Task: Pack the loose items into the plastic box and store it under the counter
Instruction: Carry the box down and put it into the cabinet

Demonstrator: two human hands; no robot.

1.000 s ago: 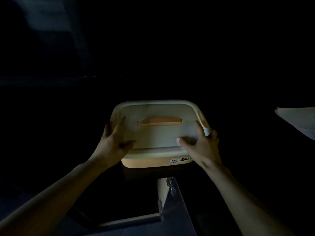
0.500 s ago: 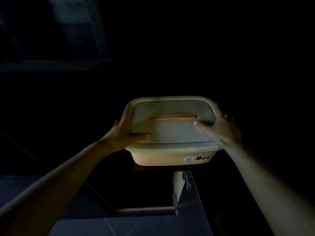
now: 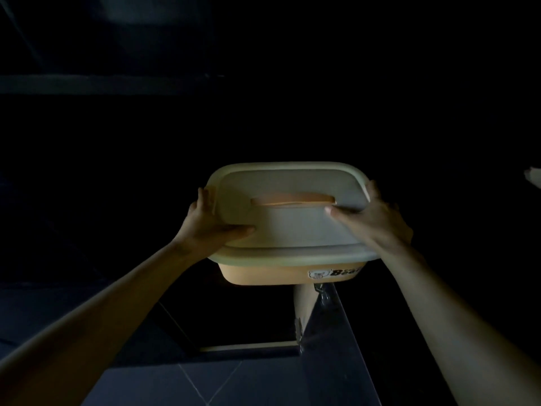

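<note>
The plastic box is orange with a pale lid and an orange handle on top. A bear sticker sits on its front right. The lid is on, so the contents are hidden. I hold the box out in front of me in a very dark space. My left hand grips the lid's left edge, thumb on top. My right hand grips the right edge, thumb lying across the lid.
An open cabinet door with a hinge stands on edge just below the box. A pale cabinet front edge runs below it. Tiled floor lies underneath. A pale object shows at the right edge. Everything else is black.
The box has moved to the right in view and sits nearer and larger. Both hands have kept their grip on its sides.
</note>
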